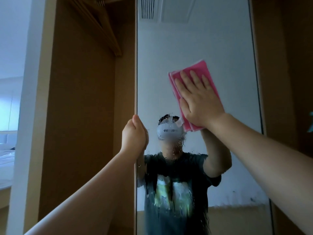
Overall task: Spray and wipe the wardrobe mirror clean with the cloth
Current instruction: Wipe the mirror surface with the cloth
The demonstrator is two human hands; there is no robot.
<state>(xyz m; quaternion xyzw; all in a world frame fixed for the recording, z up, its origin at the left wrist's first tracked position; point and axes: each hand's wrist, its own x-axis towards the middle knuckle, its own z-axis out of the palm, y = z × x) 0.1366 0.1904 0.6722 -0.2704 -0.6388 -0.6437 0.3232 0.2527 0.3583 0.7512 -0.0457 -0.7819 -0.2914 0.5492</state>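
On mirror [194,39], right hand [199,100] flat on cloth [208,72], left hand [134,133] gripping edge

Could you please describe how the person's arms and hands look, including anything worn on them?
Both forearms are bare right up to the frame edge, with no sleeves in direct view. The left hand and right hand wear no gloves, rings, watch or bracelet that I can see. The mirror reflection shows a short-sleeved dark T-shirt with a pale printed graphic.
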